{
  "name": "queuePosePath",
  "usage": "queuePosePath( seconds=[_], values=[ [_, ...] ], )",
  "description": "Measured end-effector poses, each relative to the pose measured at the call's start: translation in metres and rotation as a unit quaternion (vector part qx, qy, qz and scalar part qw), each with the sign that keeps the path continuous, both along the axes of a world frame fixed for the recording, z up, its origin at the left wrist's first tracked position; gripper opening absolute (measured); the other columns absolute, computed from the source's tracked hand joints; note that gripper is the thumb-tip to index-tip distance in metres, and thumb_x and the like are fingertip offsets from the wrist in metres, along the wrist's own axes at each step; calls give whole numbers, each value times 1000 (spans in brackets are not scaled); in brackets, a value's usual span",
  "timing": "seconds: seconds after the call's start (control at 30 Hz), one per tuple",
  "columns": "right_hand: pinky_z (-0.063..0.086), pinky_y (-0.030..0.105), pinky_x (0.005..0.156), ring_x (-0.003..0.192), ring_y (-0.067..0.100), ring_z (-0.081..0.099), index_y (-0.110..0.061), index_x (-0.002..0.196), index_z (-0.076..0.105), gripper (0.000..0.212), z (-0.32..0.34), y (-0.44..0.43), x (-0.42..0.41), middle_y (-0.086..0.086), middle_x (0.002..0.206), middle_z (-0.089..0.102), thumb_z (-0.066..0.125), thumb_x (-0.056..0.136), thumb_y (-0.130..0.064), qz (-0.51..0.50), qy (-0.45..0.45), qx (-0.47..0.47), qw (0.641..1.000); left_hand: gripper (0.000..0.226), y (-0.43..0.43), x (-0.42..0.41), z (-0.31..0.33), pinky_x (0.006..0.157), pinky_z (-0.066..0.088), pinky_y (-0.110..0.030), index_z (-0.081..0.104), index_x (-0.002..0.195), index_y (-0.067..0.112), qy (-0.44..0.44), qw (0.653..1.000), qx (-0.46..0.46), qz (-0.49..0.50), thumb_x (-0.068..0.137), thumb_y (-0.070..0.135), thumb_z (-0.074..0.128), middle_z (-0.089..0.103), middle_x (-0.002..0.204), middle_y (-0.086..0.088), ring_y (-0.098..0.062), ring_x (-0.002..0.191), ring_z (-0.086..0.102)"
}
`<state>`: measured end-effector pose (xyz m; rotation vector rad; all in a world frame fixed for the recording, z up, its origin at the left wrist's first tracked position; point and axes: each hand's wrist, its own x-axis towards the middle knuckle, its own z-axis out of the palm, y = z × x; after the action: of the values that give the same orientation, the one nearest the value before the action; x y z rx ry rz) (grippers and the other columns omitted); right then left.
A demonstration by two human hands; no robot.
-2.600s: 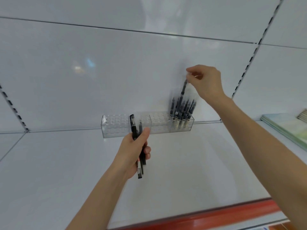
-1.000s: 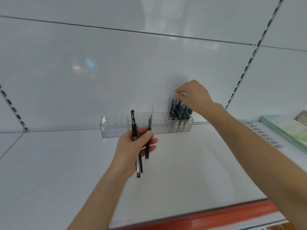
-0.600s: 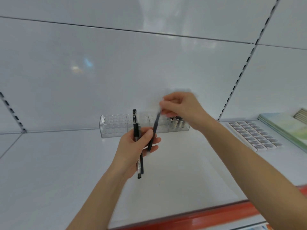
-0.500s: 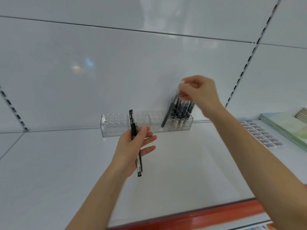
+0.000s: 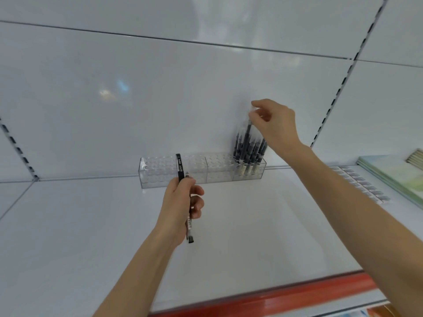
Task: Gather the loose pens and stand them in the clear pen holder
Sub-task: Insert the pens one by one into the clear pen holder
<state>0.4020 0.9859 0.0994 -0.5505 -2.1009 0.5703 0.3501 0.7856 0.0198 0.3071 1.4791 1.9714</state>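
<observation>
Moved since half a second ago: the pen (image 5: 245, 139) in your right hand (image 5: 275, 124) hung slanted in front of the holder and is now nearly upright over the filled end. The fingers of your left hand (image 5: 183, 205) were spread and are now curled.

- Right hand: thumb and fingertips pinch the pen's top end and the other fingers are bent. The pen's lower end is down among the standing pens (image 5: 254, 152). You cannot tell whether it sits in a hole.
- Left hand: closed round the held pens (image 5: 180, 167), two as far as shows. Their tops stick up in front of the holder and their lower ends poke out below the palm.
- Clear pen holder (image 5: 158, 173): a long rack of round holes along the back edge of the shelf (image 5: 68, 236), near its middle. The standing pens are crowded into its right end, and the holes to the left are bare.
- Red strip (image 5: 297, 291): runs along the shelf's front edge.
- Sheet of small grey tiles (image 5: 361, 185): lies flat toward the shelf's right edge.
- Booklets (image 5: 398, 177): stacked just right of the sheet.
</observation>
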Motion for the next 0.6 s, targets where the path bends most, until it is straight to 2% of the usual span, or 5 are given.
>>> queuePosePath(
  seconds=[0.13,0.27,0.4,0.5,0.6],
  values=[
    [45,12,75,79,17,62,-9,111,63,25,-3,0,-2,11,91,70,56,87,-12,9,-13,-3,1000,11,0,-1,-4,41,40,-18,53,82,11,44,999,2,7,92,12,51,51,72,-3,-12,53,45],
    [48,19,80,80,19,61,-1,103,66,21,-10,0,0,14,91,70,56,86,-8,7,-63,36,997,12,0,-3,-8,51,49,-17,61,77,10,68,998,7,11,88,15,61,47,62,1,-8,53,49],
    [46,41,86,89,32,60,6,90,67,18,-17,1,-1,22,95,64,55,86,-6,12,-170,121,978,3,-2,-1,-5,56,54,-17,64,86,9,54,998,34,16,86,10,61,61,70,-2,-5,55,62],
    [42,40,88,96,33,57,8,95,65,22,-13,1,-2,22,102,61,53,88,-9,-1,-222,142,965,6,-3,0,-2,56,56,-19,62,91,9,48,997,59,18,87,7,59,69,74,-4,-9,60,68],
    [43,29,90,99,24,58,-2,111,62,26,-8,-11,4,14,109,62,53,91,-15,7,-165,127,978,6,-5,2,2,57,57,-21,61,92,6,48,996,77,8,88,8,56,72,71,-3,-11,62,70]
  ],
)
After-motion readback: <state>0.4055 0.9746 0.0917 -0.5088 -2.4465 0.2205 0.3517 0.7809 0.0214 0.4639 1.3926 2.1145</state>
